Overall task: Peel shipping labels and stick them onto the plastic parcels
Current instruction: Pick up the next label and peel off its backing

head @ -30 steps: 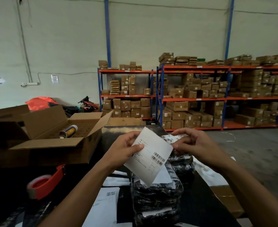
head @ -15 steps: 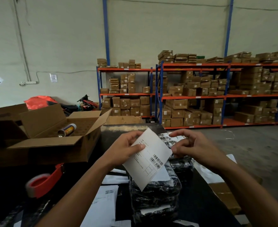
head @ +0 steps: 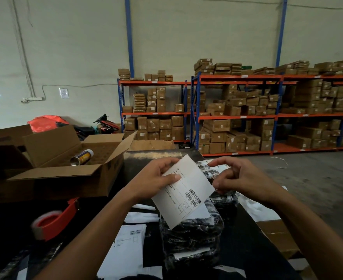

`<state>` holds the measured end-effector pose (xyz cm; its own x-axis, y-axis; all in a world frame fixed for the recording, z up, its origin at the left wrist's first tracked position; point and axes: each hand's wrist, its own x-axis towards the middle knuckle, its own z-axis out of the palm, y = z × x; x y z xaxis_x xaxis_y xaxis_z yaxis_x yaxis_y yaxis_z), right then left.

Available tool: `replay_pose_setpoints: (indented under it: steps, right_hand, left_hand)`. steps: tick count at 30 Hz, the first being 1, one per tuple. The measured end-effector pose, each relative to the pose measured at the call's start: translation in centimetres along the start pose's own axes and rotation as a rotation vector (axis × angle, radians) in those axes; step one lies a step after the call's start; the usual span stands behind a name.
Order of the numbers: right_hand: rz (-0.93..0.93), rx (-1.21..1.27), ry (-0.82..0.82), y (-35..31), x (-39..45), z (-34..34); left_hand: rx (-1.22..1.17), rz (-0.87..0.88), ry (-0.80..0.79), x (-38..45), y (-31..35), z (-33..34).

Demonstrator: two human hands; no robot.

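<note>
Right hand (head: pixel 245 178) has opened a little since the earlier frame, fingers (head: pixel 219 163) now loosely curled just beside the label (head: pixel 186 190), holding nothing. Left hand (head: pixel 154 178) pinches the label's upper left edge, mid-frame, above the parcels (head: pixel 190 233) stacked on the bench (head: pixel 253 241). Label looks light, thin, floppy; likely best picked at a corner to split off the backing. Parcels look soft, slippery.

Dim, flat indoor light; below the hands the foreground sinks into shadow. Wide-angle bending at edges, slight softness.
</note>
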<state>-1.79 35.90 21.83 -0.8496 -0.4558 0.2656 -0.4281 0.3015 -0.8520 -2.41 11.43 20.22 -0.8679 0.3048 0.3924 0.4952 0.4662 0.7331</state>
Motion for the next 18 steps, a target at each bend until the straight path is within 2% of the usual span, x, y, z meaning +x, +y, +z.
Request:
replay_pose_setpoints:
  steps: [9, 11, 14, 16, 18]
  right_hand:
    - [0.008, 0.1, -0.019, 0.1, -0.1, 0.4]
    - [0.006, 0.17, 0.013, 0.2, 0.0, 0.8]
    - [-0.002, 0.32, 0.113, 0.5, 0.3, 1.6]
    - [0.0, 0.406, 0.194, 0.7, 0.6, 2.4]
    - [-0.006, 0.448, 0.261, 0.9, 0.8, 3.0]
  left_hand:
    - [0.061, -0.017, -0.001, 0.0, 0.2, -0.1]
    - [0.116, -0.04, 0.063, 0.2, 0.1, 0.3]
    - [0.29, -0.032, 0.293, 0.3, 1.0, 1.8]
    - [0.263, 0.053, 0.4, -0.1, 2.2, 3.0]
    - [0.173, 0.107, 0.394, -0.5, 3.3, 3.9]
